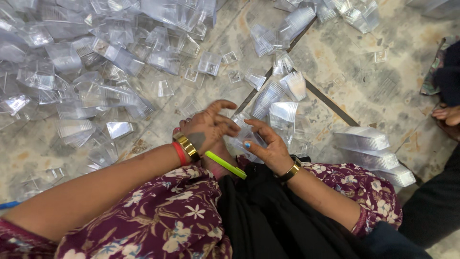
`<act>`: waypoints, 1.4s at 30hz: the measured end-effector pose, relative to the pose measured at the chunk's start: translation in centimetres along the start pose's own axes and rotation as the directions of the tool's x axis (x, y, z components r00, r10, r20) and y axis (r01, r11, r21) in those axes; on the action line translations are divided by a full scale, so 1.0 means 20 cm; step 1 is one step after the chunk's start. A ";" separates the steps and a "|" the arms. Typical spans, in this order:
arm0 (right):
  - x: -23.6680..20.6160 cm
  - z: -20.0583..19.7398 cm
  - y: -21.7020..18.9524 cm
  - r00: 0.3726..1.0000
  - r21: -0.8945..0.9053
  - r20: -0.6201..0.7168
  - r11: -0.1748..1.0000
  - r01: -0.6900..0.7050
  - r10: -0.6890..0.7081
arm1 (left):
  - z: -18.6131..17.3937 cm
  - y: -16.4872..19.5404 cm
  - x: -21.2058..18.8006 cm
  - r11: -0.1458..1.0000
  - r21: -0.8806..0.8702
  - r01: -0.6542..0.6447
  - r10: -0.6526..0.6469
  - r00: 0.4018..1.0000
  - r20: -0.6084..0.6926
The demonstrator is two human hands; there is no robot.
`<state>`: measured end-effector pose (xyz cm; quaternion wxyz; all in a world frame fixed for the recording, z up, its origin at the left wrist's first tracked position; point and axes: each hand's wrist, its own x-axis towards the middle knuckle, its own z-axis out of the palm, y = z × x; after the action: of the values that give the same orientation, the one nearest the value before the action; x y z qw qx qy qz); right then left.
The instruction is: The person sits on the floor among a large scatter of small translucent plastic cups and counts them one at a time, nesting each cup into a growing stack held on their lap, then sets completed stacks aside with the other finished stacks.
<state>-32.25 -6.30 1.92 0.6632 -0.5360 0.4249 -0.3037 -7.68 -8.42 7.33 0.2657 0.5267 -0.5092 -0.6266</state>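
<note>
My left hand (207,126) and my right hand (268,146) meet over my lap, both gripping a small clear plastic container (245,135) between the fingers. The left wrist wears a gold bangle and a red one; the right wrist wears a dark and gold bangle. A bright green stick (225,164) lies across my lap just below the hands. A stack of nested clear containers (282,112) stands just beyond the right hand.
A large heap of loose clear plastic containers (72,62) covers the stone floor at left and top. Longer nested stacks (371,148) lie at right. Another person's foot (446,114) and dark clothing (433,206) are at the right edge.
</note>
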 end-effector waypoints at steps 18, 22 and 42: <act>0.03 0.02 0.15 0.951 0.432 0.140 0.847 -0.309 0.276 | 0.03 0.20 -0.02 0.844 0.499 0.196 -0.167 0.981 -0.103; 0.04 0.01 0.20 0.980 0.307 0.102 0.932 -0.192 0.168 | 0.03 0.22 -0.01 0.772 0.589 0.237 -0.205 0.971 -0.122; 0.09 -0.02 0.10 0.983 0.341 0.023 0.923 -0.178 0.181 | -0.50 -0.15 0.57 -0.285 0.912 -0.293 -0.029 0.954 0.298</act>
<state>-31.86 -7.47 -0.54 0.7693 -0.3701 0.4159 -0.3133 -1.29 -20.87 0.91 -0.2428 0.4004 -0.8835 0.0115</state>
